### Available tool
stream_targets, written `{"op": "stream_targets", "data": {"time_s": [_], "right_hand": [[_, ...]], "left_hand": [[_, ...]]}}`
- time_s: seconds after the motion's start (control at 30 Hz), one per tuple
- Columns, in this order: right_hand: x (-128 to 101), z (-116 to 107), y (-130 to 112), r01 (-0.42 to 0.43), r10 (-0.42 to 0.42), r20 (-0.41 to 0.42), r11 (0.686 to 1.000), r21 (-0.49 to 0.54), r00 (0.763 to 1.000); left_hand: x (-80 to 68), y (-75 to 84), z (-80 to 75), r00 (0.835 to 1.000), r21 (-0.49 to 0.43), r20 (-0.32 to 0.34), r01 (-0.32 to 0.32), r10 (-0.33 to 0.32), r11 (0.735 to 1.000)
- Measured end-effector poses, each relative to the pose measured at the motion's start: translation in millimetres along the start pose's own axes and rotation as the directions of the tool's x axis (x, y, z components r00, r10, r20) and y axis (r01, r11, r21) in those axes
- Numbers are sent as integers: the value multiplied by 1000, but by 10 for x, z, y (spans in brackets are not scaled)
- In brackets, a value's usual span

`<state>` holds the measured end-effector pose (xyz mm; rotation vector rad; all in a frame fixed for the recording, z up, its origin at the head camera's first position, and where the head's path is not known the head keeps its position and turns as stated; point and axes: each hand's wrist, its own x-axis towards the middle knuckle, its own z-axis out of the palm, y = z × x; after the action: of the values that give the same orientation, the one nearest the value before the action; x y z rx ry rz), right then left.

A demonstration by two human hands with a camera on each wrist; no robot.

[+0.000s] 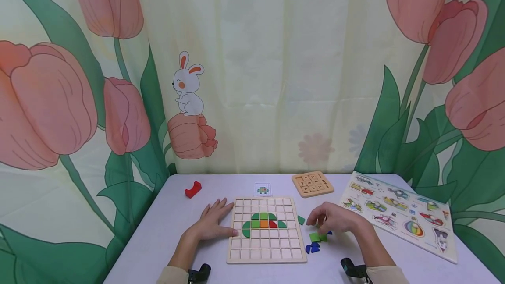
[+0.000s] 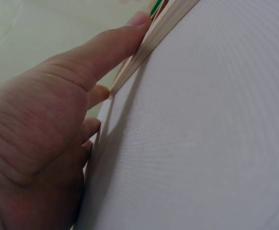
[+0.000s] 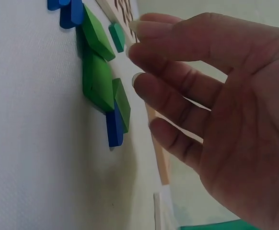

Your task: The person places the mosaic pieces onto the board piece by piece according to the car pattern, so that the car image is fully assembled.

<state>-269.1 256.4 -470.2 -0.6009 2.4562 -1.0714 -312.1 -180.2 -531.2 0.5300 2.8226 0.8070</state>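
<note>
A wooden grid board (image 1: 266,249) lies in the middle of the table, with green, orange and red pieces (image 1: 263,223) set in its middle rows. My left hand (image 1: 215,222) lies flat on the table, fingers straight, and its thumb (image 2: 115,45) runs along the board's left edge (image 2: 151,40). My right hand (image 1: 334,219) hovers to the right of the board with loosely bent fingers (image 3: 178,76) and holds nothing. Just under it lie loose green pieces (image 3: 98,72) and blue pieces (image 1: 312,247). A small teal piece (image 1: 301,220) lies beside the board.
A red block (image 1: 193,189) sits at the back left and a small pattern card (image 1: 262,189) behind the board. A small wooden tile puzzle (image 1: 312,183) and a large picture peg puzzle (image 1: 398,214) lie at the right. A tulip-print curtain hangs behind the table.
</note>
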Motion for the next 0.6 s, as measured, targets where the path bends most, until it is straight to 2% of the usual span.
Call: {"op": "stream_targets", "data": {"time_s": [0.17,0.43,0.6], "right_hand": [[-5,21,16,-34,34,19,999,-18,999],[16,62,16,-21,23,63,999,-40,998],[59,104,10,-58,61,50,996,-67,997]], "left_hand": [[-6,6,-4,1000,-8,-1,0,0,1000],[-4,12,-1,1000,-12,-3,-3,3,1000],[2,-1,3,1000,-3,0,-5,5,1000]]}}
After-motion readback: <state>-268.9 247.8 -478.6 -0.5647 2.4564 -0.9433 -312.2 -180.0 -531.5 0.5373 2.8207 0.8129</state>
